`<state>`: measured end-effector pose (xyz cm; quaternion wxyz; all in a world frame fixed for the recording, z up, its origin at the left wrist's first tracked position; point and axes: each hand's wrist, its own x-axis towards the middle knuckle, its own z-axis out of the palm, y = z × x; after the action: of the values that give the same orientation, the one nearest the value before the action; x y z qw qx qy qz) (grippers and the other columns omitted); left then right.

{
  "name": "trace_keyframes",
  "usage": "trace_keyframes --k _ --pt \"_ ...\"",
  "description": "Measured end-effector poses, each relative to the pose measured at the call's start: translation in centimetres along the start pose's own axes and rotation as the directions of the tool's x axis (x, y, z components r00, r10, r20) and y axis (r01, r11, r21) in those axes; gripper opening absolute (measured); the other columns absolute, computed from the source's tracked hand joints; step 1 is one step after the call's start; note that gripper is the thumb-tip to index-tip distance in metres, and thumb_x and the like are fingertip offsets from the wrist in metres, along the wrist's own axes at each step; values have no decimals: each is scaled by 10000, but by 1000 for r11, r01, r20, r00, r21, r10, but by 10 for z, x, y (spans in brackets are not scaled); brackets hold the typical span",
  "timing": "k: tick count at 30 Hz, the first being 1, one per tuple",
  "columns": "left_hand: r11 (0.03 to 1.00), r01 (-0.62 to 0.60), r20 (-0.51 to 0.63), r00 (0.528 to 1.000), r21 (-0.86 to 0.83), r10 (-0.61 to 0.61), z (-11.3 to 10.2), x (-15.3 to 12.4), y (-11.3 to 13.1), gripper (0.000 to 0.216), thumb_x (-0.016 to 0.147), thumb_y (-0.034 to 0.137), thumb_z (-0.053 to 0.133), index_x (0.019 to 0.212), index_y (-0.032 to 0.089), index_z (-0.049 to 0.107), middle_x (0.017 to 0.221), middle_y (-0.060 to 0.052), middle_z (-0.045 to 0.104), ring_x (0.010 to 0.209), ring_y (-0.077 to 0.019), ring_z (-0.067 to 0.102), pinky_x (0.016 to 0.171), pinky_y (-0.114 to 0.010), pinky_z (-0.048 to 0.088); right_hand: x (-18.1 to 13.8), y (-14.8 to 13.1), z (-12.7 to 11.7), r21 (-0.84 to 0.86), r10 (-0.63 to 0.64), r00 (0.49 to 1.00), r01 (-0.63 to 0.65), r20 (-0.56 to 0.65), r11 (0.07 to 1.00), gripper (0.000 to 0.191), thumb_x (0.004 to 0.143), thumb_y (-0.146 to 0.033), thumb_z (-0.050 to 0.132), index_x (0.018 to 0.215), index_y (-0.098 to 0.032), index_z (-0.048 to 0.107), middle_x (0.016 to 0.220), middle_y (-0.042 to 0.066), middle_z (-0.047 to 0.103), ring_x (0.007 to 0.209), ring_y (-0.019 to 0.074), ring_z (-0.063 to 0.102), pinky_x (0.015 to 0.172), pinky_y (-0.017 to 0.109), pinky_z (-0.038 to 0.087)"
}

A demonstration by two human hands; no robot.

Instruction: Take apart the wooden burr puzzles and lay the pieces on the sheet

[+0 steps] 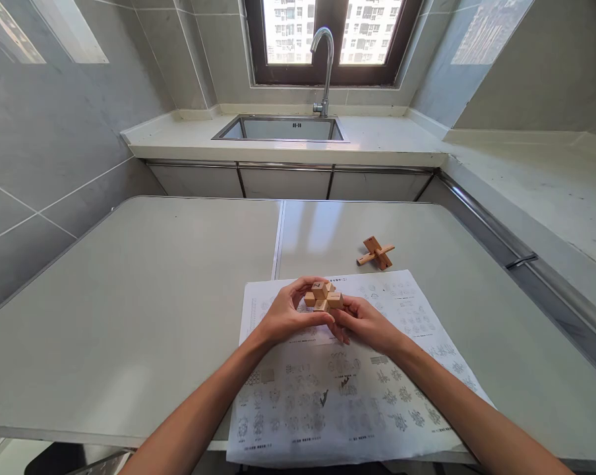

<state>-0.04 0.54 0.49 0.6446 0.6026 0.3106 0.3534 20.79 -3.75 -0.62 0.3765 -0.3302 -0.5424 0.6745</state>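
Observation:
A light wooden burr puzzle of interlocking blocks is held just above a printed sheet. My left hand curls round its left side, fingers behind it and thumb along the front. From the right, my right hand grips the puzzle with the thumb and fingers at its right block; some fingertips are hidden. A dark mark shows on the top block. Small line drawings and text cover the sheet beneath both hands. Beyond the sheet, a second, darker wooden puzzle of crossed pieces lies on the table.
The pale table has a seam across its far half. Behind it stands a white counter with a sink and a curved tap under a window. A tiled wall borders the left, another counter the right.

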Motion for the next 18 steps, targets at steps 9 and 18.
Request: trace_keyframes --k 9,18 --pt "984 -70 -174 980 167 99 3 -1 -3 696 684 385 968 1298 226 683 1252 -99 725 1223 -290 655 1114 -411 473 2 2 -1 1 37 993 -37 -108 999 422 1001 -550 649 1204 -186 585 647 -43 629 492 118 554 519 252 458" --pt "933 -138 -130 973 333 190 10 -6 8 757 712 318 952 1401 300 640 1402 -82 686 1256 -280 627 1127 -434 471 2 4 -7 269 117 993 -122 33 955 453 944 -537 741 1132 -126 713 755 27 637 651 138 614 555 249 517"
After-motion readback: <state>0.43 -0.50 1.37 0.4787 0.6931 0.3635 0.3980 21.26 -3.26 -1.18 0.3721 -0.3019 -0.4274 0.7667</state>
